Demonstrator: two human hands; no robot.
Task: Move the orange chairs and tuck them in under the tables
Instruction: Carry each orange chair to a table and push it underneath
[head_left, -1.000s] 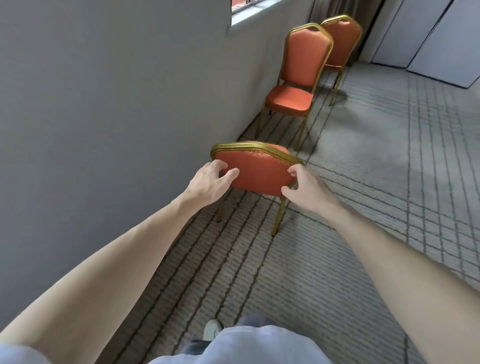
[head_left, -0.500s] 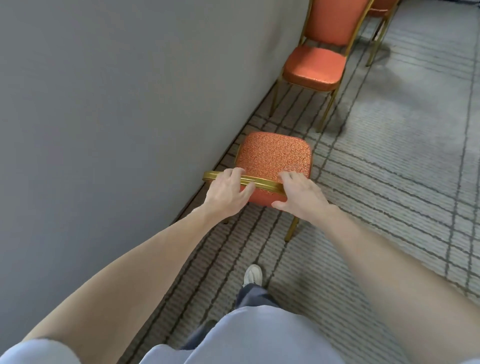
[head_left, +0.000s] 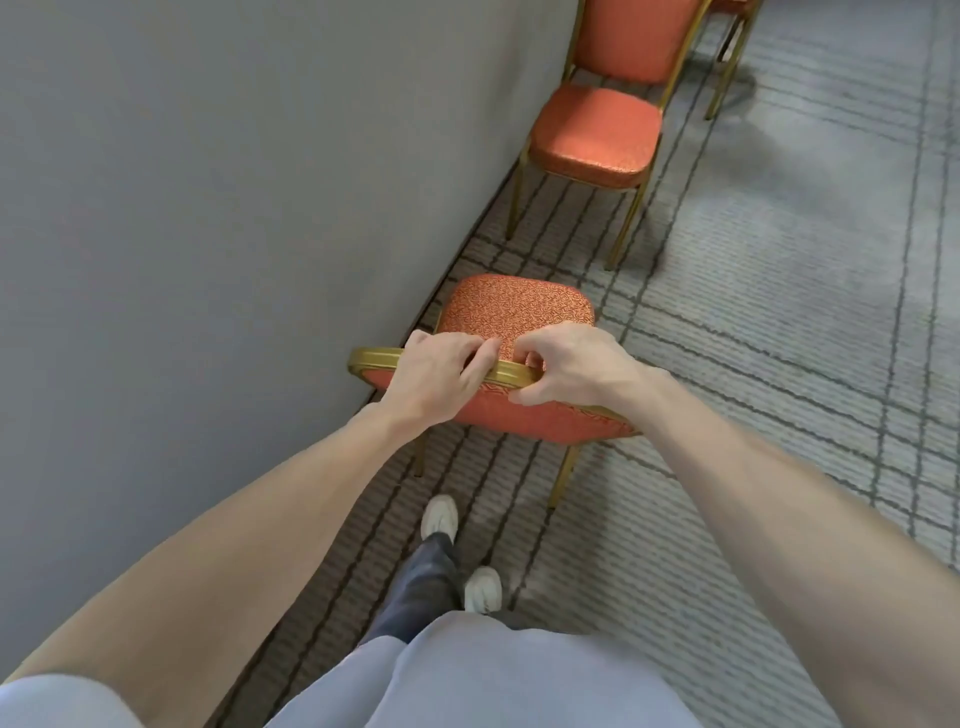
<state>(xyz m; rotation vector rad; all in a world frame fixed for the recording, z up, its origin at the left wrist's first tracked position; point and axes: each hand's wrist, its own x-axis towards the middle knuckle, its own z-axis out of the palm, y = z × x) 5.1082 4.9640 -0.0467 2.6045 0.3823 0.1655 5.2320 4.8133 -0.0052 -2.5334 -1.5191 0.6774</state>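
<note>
Both hands, the left hand (head_left: 434, 379) and right hand (head_left: 574, 364), gripped the gold top rail of the nearest orange patterned-fabric chair with a gold metal frame (head_left: 519, 312) at mid-frame, beside the grey wall (head_left: 208, 208). A second orange gold-framed chair (head_left: 597, 130) stood at upper right on the grey lined carpet (head_left: 779, 312).

Arms stretched forward; left hand (head_left: 434, 376) and right hand (head_left: 569, 364) close together, fingers curled over the chair back (head_left: 524, 415).

orange patterned chair (head_left: 519, 312), grey lined carpet (head_left: 779, 338)
</note>
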